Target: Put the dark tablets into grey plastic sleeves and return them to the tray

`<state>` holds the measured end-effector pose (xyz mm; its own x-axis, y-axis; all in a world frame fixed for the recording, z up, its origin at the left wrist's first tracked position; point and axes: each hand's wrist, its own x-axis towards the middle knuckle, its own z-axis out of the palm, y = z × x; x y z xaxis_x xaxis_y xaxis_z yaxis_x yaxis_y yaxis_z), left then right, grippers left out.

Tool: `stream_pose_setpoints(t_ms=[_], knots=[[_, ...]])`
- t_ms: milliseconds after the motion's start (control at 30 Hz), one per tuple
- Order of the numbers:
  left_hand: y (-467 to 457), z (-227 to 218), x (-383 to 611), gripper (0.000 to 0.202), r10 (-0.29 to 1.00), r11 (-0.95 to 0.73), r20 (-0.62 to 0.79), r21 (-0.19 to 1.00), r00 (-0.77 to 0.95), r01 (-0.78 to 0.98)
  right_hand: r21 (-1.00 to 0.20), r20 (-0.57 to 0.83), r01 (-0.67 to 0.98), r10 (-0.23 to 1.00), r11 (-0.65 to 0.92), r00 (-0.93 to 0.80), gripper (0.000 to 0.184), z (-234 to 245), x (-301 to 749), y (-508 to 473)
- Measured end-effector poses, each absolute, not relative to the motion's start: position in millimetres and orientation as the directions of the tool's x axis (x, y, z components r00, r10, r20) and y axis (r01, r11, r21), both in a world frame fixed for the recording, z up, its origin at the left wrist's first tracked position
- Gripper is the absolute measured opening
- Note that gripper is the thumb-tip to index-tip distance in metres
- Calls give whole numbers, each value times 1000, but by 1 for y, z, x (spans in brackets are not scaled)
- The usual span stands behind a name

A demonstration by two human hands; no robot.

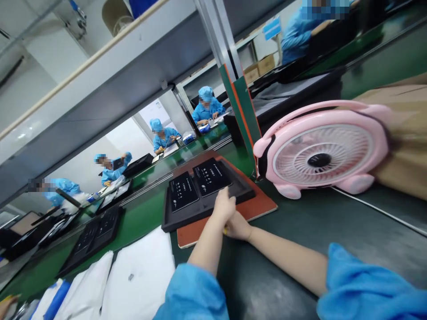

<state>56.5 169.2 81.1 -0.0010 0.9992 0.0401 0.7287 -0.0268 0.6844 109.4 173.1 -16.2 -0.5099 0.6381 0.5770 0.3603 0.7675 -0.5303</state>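
A black tray holding two black printed panels lies on a red-brown mat on the dark bench. My left hand rests on the tray's near edge beside the right panel, fingers curled over the rim. Just behind that wrist, at the mat's edge, is my right hand. It is partly hidden, and a small yellow bit shows at its fingers. Both my arms wear blue sleeves.
A pink desk fan stands to the right with a cable across the bench, in front of a cardboard box. White bags lie at lower left. Another black tray sits on the green belt. Several blue-clad workers sit beyond.
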Motion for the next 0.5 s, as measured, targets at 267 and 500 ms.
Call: stream_pose_setpoints(t_ms=[267, 500], knots=[[14, 11, -124, 50, 724, 630, 172, 230, -668, 742, -190, 718, 719, 594, 669, -363, 35, -11, 103, 203], [8, -7, -131, 50, 718, 663, 170, 130, -675, 737, -294, 700, 707, 649, 643, -299, 24, -10, 116, 183]])
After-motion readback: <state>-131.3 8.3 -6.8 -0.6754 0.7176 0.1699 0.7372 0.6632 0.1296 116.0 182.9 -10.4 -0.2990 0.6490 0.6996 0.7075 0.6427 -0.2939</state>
